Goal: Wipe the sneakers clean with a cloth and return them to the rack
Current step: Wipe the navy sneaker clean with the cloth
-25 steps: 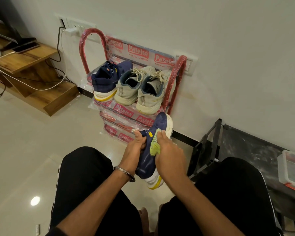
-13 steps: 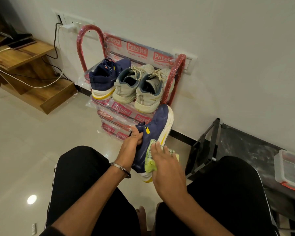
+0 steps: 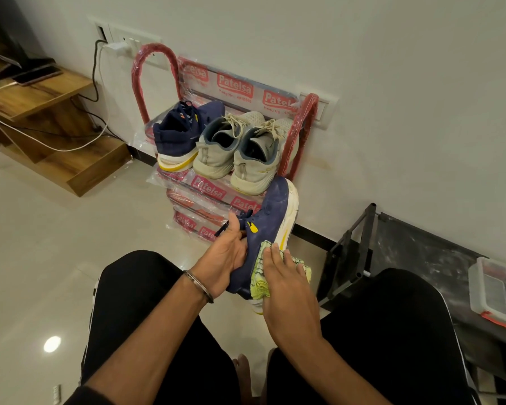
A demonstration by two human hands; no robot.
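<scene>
Against the white wall [image 3: 392,54] stands the red shoe rack [image 3: 155,71], its shelves wrapped in plastic printed "Patelsa". On its top shelf sit three sneakers, heels toward you: a navy sneaker [image 3: 181,133] with a white and yellow sole at the left, and a pair of pale grey sneakers [image 3: 237,150] just beside it, touching one another. To the left of the rack a wooden stepped shelf [image 3: 41,112] rests on the tiled floor [image 3: 41,244], with cables draped over it. To the right a black metal rack [image 3: 354,258] stands near the wall, and a clear plastic box with red clips [image 3: 494,293] lies on its dark top.

You sit with both knees in black trousers [image 3: 135,302] framing the work. Between them, in front of the red rack's lower shelves, you hold the second navy sneaker [image 3: 272,217] toe-up and tilted. Your left hand [image 3: 225,258] grips its collar, fingers curled round the edge, a metal bracelet [image 3: 199,287] on the wrist. Your right hand [image 3: 287,285] lies flat with fingers nearly straight, pressing a yellow-green cloth [image 3: 260,276] against the sneaker's side near the heel.
</scene>
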